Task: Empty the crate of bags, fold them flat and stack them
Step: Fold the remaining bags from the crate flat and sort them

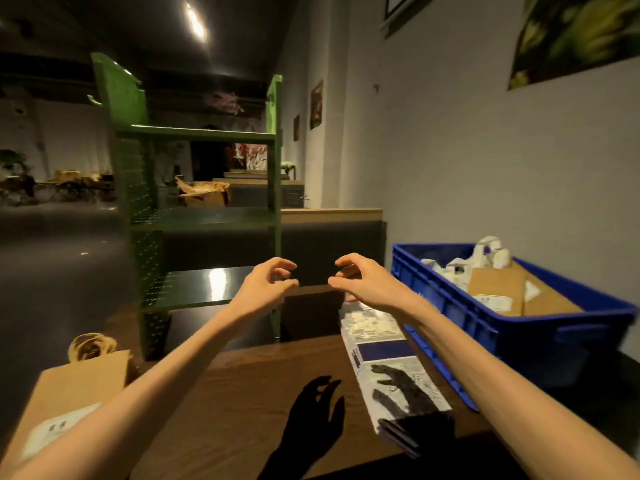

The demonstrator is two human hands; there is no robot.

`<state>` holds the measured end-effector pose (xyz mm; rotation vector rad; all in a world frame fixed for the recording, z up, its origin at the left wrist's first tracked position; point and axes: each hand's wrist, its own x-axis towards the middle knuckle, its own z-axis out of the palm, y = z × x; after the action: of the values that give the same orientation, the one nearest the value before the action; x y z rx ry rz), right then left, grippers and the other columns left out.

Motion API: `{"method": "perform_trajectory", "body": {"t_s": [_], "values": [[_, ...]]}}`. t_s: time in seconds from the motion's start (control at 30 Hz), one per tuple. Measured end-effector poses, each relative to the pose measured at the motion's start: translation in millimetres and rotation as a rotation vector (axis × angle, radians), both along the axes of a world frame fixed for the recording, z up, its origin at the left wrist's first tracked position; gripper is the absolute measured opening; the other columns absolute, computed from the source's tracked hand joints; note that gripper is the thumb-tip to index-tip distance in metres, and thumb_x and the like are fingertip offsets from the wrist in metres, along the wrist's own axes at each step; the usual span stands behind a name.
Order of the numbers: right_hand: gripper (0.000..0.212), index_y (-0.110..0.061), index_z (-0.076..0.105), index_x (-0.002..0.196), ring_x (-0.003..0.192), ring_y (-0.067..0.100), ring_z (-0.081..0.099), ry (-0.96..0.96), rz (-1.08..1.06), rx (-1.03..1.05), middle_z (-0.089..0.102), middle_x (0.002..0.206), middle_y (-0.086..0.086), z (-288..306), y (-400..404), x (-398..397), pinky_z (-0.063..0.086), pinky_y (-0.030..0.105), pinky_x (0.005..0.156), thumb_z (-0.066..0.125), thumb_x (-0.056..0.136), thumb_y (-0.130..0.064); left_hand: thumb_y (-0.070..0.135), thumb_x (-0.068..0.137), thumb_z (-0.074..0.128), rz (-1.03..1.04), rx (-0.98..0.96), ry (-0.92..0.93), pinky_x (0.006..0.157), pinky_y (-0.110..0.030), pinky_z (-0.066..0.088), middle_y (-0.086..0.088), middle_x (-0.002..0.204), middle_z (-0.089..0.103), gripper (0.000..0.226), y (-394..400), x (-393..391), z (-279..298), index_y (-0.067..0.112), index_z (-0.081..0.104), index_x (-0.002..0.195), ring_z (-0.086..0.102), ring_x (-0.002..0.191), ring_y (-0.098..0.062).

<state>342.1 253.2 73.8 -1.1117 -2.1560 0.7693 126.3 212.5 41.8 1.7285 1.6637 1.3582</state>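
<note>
Both hands raised over the far edge of the counter (242, 382), near frame centre. Left hand (266, 285) and right hand (360, 282) face each other, close but apart, fingers loosely curled. Grip of each: released, nothing held; no bag between them.

Blue crate (485, 327) sits at 3 o'clock from the hands, on the counter's right side by the wall. Not empty. Inside: a brown paper bag (502, 289) lying roughly flat with a white label, and white crumpled bags (460, 268) with handles at the crate's far end. How many lie under those, cannot tell.

Out of the crate so far, as far as visible:
- A flat white-and-blue patterned bag (388, 358) at 5 o'clock from the hands, lying along the crate's near wall, just beside it. A darker flat piece shows under its near end, so this may be a stack of two or more; count unclear.
- A brown handled bag (72, 396) at 8 o'clock, low left on the counter, lying flat with twine handles at its far end. Well apart from the patterned bag.

Judgement: task partly done. At least two bags are out and flattened, but they lie in two places, not one stack. Several bags remain in the crate. Left to do: pull the rest, flatten each, gather everything into one pile.

Green metal shelving (207, 216) stands at 12 o'clock beyond the counter.
</note>
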Motion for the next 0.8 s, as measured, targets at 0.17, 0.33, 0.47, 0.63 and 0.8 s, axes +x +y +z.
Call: {"method": "perform_trajectory", "body": {"t_s": [0.17,0.33,0.47,0.63,0.8], "values": [[0.048,-0.023,0.051,0.137,0.109,0.013,0.062,0.054,-0.135,-0.021,0.061,0.122,-0.001,13.6,25.8,72.8,0.059,0.039,0.091,0.068,0.093,-0.034,0.019,0.094,0.066,-0.163,-0.032,-0.01,0.076,-0.025,0.055,-0.002,0.119,0.059,0.032,38.1,59.1,4.2,0.023,0.059,0.125,0.062,0.105,-0.016],[0.041,-0.018,0.053,0.132,0.109,0.014,0.061,0.107,-0.249,-0.055,0.062,0.113,-0.001,28.8,42.8,128.4,0.058,0.039,0.093,0.067,0.094,-0.027,0.02,0.093,0.066,-0.282,-0.067,0.0,0.077,-0.027,0.056,0.001,0.116,0.06,0.03,77.7,100.7,10.2,0.029,0.058,0.121,0.063,0.103,-0.013],[0.037,-0.016,0.054,0.129,0.105,0.013,0.063,0.138,-0.369,-0.097,0.064,0.109,0.0,33.7,66.9,173.8,0.056,0.038,0.094,0.065,0.095,-0.024,0.018,0.093,0.065,-0.351,-0.109,-0.021,0.074,-0.023,0.054,-0.001,0.115,0.06,0.032,109.2,140.0,16.3,0.026,0.056,0.123,0.063,0.101,-0.013],[0.037,-0.004,0.058,0.127,0.099,0.024,0.064,0.062,-0.591,-0.193,0.062,0.126,0.021,19.5,114.7,212.5,0.057,0.043,0.091,0.064,0.095,-0.023,0.012,0.095,0.06,-0.434,-0.165,-0.074,0.074,-0.026,0.058,-0.006,0.114,0.061,0.031,144.2,191.0,11.9,0.02,0.056,0.125,0.065,0.101,-0.017],[0.045,0.001,0.05,0.137,0.09,0.02,0.054,-0.167,-0.625,-0.337,0.062,0.107,0.019,0.4,160.2,230.5,0.05,0.033,0.077,0.059,0.096,-0.016,0.009,0.093,0.062,-0.44,-0.148,-0.056,0.076,-0.028,0.057,-0.008,0.112,0.062,0.03,184.3,236.4,-0.7,0.018,0.06,0.122,0.066,0.098,-0.022]]}}
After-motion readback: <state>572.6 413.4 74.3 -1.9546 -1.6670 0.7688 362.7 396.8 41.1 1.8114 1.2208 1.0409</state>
